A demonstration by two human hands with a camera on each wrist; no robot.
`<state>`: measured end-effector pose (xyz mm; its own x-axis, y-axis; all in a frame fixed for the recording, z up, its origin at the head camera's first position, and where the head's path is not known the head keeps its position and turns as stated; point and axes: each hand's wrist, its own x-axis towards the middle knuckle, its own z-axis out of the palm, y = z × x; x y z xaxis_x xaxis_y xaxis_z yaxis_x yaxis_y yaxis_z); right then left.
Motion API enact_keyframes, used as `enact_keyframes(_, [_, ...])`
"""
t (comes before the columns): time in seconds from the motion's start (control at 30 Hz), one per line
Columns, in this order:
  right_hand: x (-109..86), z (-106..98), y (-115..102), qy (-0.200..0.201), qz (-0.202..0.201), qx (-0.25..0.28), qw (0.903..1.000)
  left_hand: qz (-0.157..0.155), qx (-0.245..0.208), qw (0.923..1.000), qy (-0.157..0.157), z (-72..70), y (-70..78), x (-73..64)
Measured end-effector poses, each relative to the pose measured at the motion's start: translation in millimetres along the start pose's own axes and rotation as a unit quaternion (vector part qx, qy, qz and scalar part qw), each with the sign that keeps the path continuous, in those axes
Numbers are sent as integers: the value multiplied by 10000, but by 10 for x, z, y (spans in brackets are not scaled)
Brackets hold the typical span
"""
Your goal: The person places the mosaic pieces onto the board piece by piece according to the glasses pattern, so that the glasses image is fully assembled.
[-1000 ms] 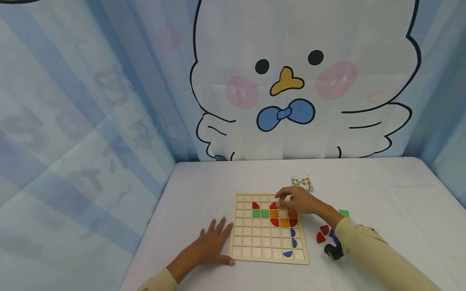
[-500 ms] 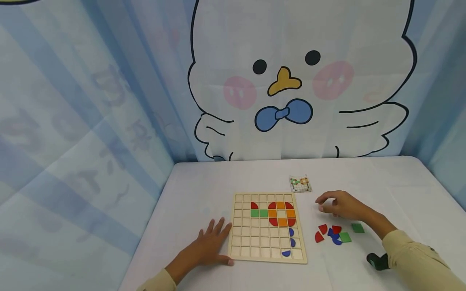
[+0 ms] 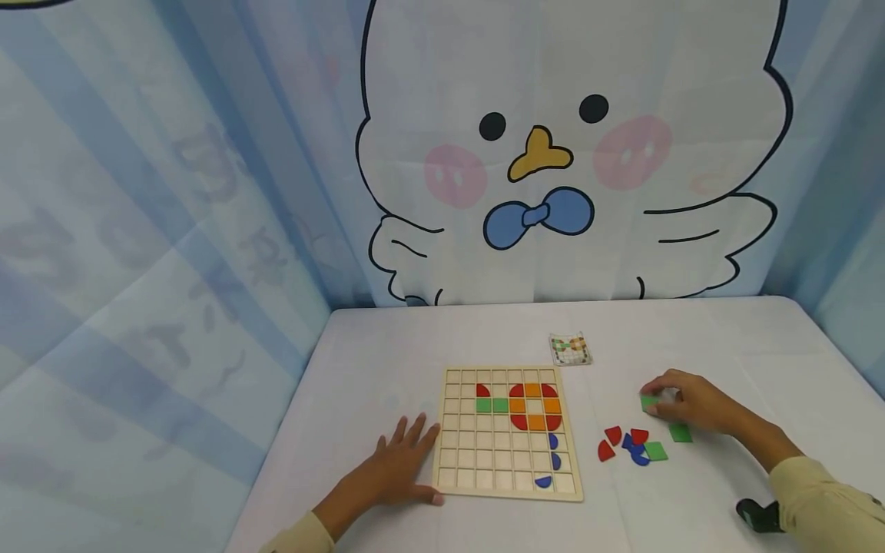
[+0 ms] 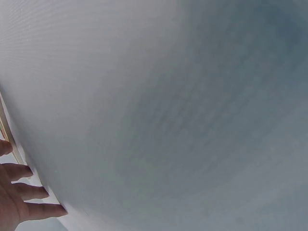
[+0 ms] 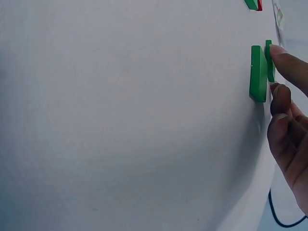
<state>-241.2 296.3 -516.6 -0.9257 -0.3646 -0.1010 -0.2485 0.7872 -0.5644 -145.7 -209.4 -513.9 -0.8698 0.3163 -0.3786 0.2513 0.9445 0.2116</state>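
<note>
Head view: right hand pinches a green tile; left hand lies flat beside the board.

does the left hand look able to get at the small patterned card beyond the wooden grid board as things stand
Probably not without moving: the left hand rests flat by the wooden grid board's near left corner, and the small patterned card lies past its far right corner.

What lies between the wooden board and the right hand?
In the head view, a small cluster of loose red, blue and green pieces lies on the table between the wooden board and the right hand.
</note>
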Motion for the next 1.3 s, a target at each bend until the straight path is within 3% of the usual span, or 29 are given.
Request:
enact_keyframes(0.7, [-29,-22,8,-38,10,69,10000,53,-8,10000,32,-6,1,-17])
enact_keyframes(1.3, [-18,-62,-133,-579,75,1042,9928,14,-67,10000,0,-8,5,-18])
